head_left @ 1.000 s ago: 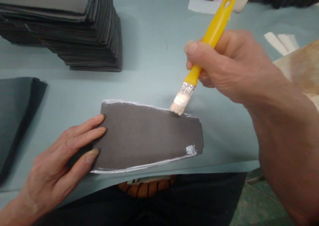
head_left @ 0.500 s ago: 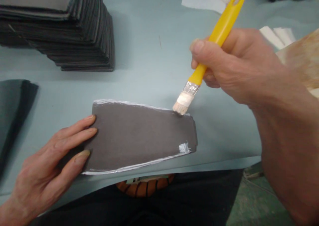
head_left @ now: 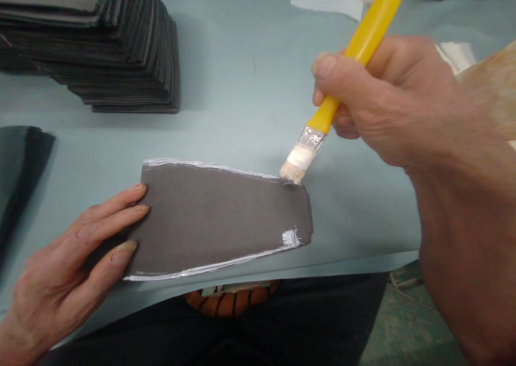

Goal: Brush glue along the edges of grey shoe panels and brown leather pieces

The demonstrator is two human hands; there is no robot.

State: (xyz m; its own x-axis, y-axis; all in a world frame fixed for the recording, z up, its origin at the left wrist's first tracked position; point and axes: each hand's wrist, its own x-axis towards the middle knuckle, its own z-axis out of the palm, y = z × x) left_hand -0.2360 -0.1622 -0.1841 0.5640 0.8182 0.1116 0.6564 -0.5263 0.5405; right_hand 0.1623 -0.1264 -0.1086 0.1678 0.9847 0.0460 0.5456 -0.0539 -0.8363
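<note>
A dark grey-brown tapered panel lies on the table, its narrow end to the right. White paste lines its two long edges, with a white patch near the lower right corner. On the panel's wide left end rest the fingertips and thumb of my left hand, fingers stretched and apart. My right hand is closed around the yellow handle of a paste brush. The brush has white wrapping around its ferrule, and its bristles touch the panel's upper edge close to the narrow end.
A tall stack of dark panels stands at the upper left. Below it lies a folded dark piece. White paper and white strips are at the back, with a stained board at the right. The pale table covering ends near my lap.
The view has shifted slightly, so the panel, stack and left hand appear a little further left. The brush tip has moved slightly rightward along the panel's upper edge.
</note>
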